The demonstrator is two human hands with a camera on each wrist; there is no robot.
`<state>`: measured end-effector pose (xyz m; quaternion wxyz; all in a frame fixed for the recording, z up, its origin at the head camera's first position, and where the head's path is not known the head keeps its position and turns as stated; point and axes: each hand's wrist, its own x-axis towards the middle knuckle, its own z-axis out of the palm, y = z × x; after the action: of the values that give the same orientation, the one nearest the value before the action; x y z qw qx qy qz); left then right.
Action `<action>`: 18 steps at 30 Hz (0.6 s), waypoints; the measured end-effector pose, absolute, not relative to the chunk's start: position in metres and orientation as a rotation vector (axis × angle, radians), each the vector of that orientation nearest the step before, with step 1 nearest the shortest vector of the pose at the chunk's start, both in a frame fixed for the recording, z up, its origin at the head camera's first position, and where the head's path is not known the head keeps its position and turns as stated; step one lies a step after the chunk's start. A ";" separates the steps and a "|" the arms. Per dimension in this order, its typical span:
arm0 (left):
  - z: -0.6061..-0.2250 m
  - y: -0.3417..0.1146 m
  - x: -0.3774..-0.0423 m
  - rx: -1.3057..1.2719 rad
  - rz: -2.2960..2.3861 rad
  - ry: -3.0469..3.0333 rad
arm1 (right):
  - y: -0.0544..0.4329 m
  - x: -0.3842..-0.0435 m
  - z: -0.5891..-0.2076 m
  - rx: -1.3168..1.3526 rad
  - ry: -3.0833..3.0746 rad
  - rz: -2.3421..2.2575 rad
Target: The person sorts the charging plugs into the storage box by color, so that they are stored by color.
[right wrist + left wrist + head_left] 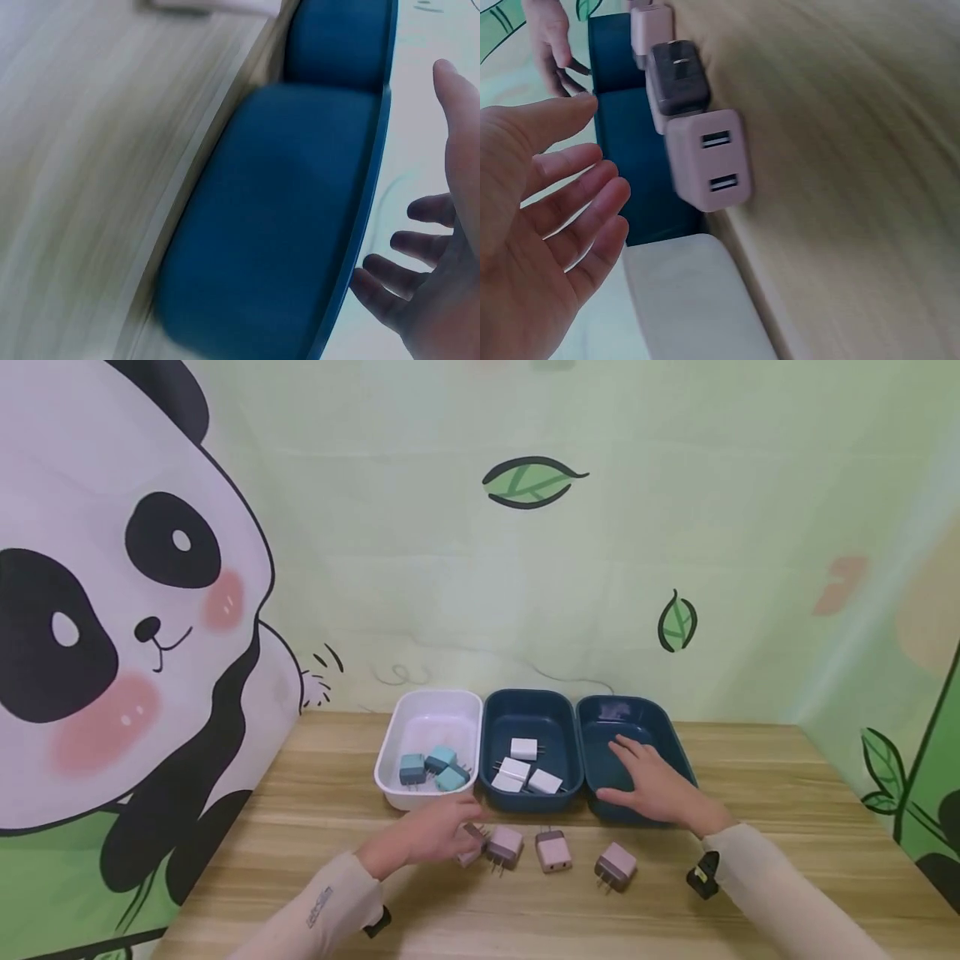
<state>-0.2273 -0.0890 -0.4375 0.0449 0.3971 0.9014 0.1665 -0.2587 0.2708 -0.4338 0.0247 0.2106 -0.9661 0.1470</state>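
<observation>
Several pink chargers with dark prong ends lie on the table; one pink charger [553, 850] points its prongs toward the trays, and another pink charger [616, 866] lies farther right. My left hand [429, 832] hovers by the leftmost ones, partly covering one. In the left wrist view its fingers are loosely bent and hold nothing, beside a pink charger [709, 160] with two USB ports. Over the right dark blue tray [678, 752] is my right hand [654, 781], fingers spread and holding nothing. The right wrist view shows it above that tray's rim.
At the table's back stand three trays in a row. Several teal chargers [412, 768] lie in the white tray [382, 752], and several white chargers [545, 782] in the middle dark blue tray [558, 714]. Behind them rises a printed wall [420, 543] with a panda.
</observation>
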 end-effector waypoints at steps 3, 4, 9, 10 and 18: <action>-0.442 -0.092 -0.224 1.201 0.479 2.776 | 0.287 -0.254 -0.434 0.613 -2.969 0.459; -0.444 -0.093 -0.224 1.203 0.473 2.784 | 0.291 -0.252 -0.433 0.598 -2.966 0.458; -0.450 -0.099 -0.225 1.224 0.464 2.807 | 0.311 -0.249 -0.433 0.530 -2.970 0.476; -0.451 -0.100 -0.225 1.222 0.463 2.808 | 0.315 -0.248 -0.434 0.520 -2.972 0.472; -0.454 -0.102 -0.226 1.105 0.450 2.764 | 0.334 -0.246 -0.445 0.407 -3.018 0.464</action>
<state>-0.2258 -0.1016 -0.4544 0.0653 0.3664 0.9161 0.1492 -0.2459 0.3338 -0.4445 0.0305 0.1321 -0.9792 0.1507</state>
